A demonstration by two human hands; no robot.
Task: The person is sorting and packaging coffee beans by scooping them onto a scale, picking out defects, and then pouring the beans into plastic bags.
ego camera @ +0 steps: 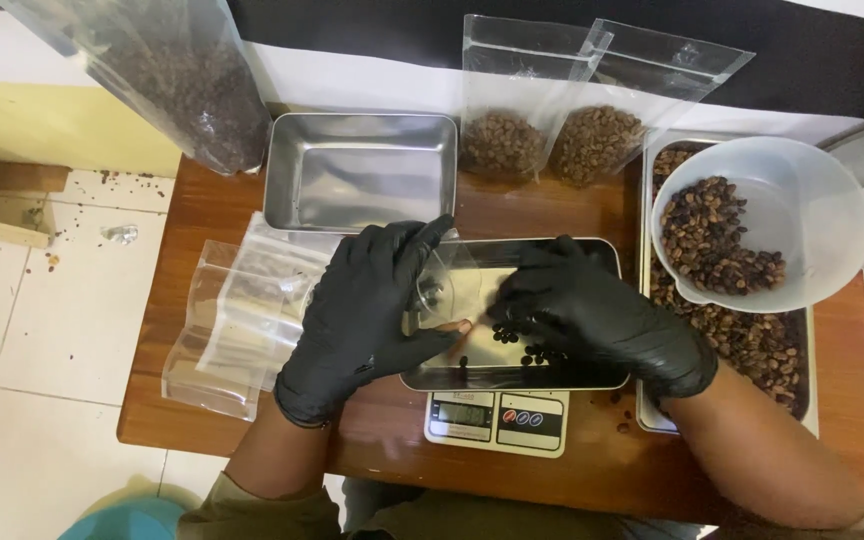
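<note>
Holding a clear pouch (452, 285) between both gloved hands, left hand (367, 315) fingers spread, right hand (592, 315) fingers curled, above the scale's steel tray (522, 375) bearing few beans; white bowl (762, 225) and right-edge tray (752, 345) hold beans.

**A small coffee-packing station**

We see a wooden surface (202, 210) on a tiled floor (32, 330), with a digital scale (497, 420), steel trays (360, 170) of beans, clear pouches (237, 320) and black-gloved hands (367, 310): a modest food-packing workroom, not a home kitchen.
</note>
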